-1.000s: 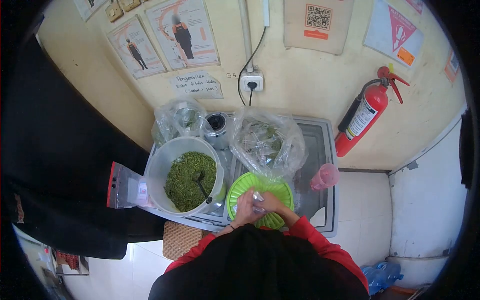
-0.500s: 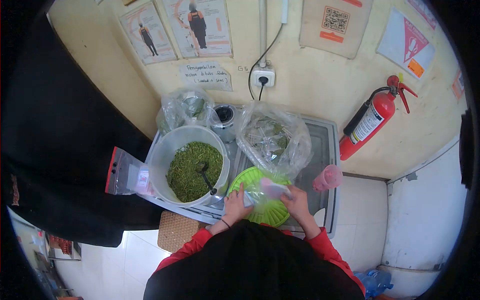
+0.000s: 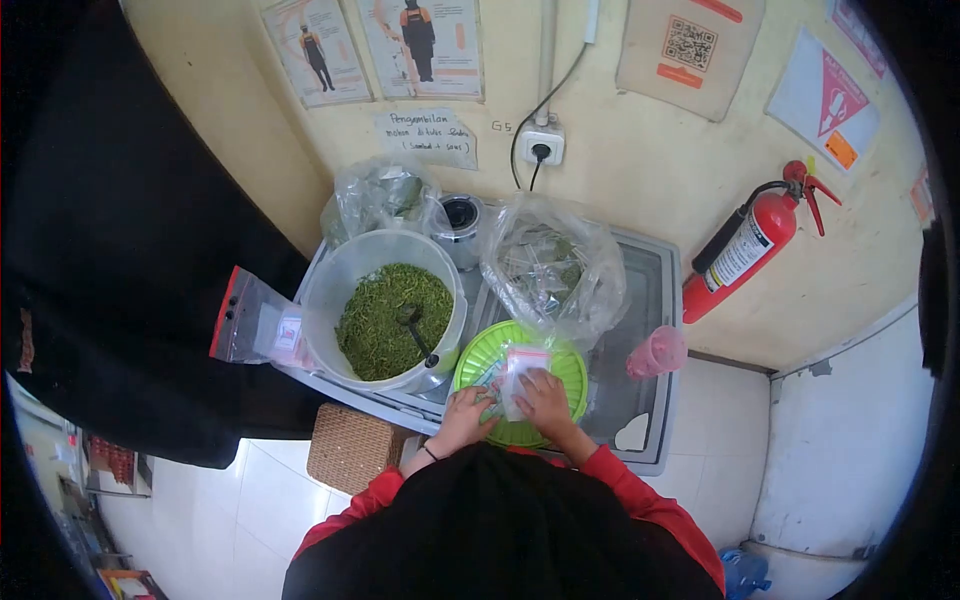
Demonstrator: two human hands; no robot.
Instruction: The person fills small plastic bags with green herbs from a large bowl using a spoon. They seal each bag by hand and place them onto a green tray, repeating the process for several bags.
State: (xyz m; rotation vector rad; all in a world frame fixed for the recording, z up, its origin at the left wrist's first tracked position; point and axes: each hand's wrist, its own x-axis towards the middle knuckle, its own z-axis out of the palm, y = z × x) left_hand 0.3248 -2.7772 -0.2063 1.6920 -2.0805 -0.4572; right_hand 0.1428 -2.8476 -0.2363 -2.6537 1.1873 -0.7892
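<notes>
On the ribbed green lid (image 3: 570, 385) lies a small clear zip bag (image 3: 522, 362) with a reddish strip along its top. My right hand (image 3: 545, 405) rests over this bag, its fingers curled and pressed on it. At the lid's left side my left hand (image 3: 465, 418) has its fingers bent in against a clear printed packet (image 3: 490, 378), partly hidden beside the zip bag. Just left stands a big translucent tub (image 3: 318, 315) with chopped green leaves (image 3: 385, 335) inside. A black spoon (image 3: 412, 325) leans in the leaves.
Behind the lid sits an open plastic bag (image 3: 550, 265) of clear packets. A second bag (image 3: 380, 200) and a lidded jar (image 3: 460, 235) stand behind the tub. A pink cup (image 3: 660, 352) is at the right edge. A fire extinguisher (image 3: 745, 240) hangs on the wall.
The pinkish bag my right hand held up over the lid is lowered flat onto it. My right hand has moved left, close to my left hand. The view has shifted slightly.
</notes>
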